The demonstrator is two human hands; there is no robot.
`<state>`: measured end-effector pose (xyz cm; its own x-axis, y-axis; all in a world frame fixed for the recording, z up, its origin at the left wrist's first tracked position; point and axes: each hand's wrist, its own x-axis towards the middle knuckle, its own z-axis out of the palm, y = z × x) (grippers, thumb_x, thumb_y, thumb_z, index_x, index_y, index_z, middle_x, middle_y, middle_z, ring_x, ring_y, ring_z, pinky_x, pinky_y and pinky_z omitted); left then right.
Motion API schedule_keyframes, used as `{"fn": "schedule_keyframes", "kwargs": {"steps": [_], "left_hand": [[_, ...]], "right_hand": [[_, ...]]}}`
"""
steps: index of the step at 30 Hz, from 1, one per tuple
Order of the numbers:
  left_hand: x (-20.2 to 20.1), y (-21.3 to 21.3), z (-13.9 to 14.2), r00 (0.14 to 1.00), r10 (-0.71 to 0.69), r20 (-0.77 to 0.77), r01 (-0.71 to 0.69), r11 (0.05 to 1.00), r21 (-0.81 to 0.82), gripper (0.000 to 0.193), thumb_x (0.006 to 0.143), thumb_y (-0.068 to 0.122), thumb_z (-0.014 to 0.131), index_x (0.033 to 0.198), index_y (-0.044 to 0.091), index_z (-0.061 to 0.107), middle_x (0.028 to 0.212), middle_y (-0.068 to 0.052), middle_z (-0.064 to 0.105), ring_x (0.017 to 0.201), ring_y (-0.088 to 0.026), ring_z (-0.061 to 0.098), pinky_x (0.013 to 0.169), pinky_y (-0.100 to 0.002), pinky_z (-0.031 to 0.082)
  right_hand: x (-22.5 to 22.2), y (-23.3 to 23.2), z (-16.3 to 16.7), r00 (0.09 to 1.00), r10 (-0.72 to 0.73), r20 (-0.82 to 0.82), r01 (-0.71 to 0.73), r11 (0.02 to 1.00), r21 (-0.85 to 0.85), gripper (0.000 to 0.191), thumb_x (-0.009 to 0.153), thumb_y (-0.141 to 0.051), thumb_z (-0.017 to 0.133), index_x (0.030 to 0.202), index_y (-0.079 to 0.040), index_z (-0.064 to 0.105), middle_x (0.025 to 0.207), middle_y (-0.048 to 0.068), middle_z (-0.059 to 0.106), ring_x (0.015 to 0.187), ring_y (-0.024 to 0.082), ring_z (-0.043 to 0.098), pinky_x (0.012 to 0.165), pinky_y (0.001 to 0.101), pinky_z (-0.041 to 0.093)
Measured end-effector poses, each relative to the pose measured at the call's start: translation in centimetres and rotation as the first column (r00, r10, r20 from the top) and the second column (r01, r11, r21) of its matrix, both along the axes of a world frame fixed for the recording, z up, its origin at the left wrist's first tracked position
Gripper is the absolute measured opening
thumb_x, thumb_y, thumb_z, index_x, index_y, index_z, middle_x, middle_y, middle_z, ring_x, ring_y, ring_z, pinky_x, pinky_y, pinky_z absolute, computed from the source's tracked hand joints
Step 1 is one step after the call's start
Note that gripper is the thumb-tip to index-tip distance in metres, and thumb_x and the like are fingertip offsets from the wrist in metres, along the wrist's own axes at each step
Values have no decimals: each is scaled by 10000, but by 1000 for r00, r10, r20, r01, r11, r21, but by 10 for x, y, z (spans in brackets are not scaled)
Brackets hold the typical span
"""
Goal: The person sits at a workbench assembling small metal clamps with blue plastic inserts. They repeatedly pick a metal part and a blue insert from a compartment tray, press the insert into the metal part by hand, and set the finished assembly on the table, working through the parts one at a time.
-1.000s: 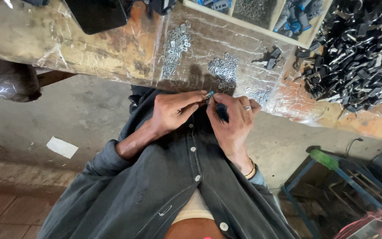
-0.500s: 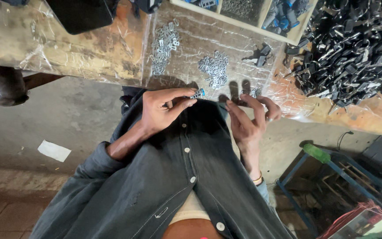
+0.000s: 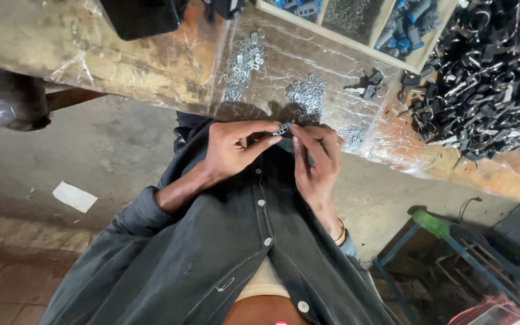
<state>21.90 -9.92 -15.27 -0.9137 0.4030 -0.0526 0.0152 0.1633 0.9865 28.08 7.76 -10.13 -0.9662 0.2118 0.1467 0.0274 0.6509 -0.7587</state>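
Observation:
My left hand and my right hand meet in front of my chest, just below the bench edge. Both pinch a small metal clip between thumb and fingertips. Two heaps of small silver metal pieces lie on the plastic-covered bench right above my hands. I wear a dark buttoned shirt and a bangle on the right wrist.
A large pile of black metal parts covers the bench's right end. A tray with compartments holds blue and grey parts at the back. A dark flat object lies top left. A blue-framed stool stands lower right; paper scrap lies on the floor.
My right hand, spread open and apart from the left half a second ago, has come back to the left hand and closed its fingers on the small clip.

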Motion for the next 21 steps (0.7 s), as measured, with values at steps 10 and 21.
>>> {"fn": "schedule_keyframes", "kwargs": {"steps": [10, 21], "left_hand": [[-4, -4, -1, 973, -92, -211, 92, 996, -11, 228, 920, 55, 799, 1142, 45, 747, 1161, -97, 766, 976, -211, 788, 793, -291, 641], [-5, -25, -1, 998, 44, 44, -44, 999, -6, 230, 865, 75, 859, 1083, 51, 792, 1039, -63, 812, 584, -43, 566, 513, -213, 423]], "right_hand": [[-4, -12, 6, 995, -89, 45, 80, 982, 173, 336, 830, -45, 892, 1082, -114, 680, 922, -12, 666, 761, 175, 553, 892, 341, 409], [-12, 6, 15, 988, 152, -20, -131, 905, 404, 355, 804, -108, 900, 1115, -181, 745, 1259, 27, 638, 1203, 293, 529, 1051, 478, 318]]}}
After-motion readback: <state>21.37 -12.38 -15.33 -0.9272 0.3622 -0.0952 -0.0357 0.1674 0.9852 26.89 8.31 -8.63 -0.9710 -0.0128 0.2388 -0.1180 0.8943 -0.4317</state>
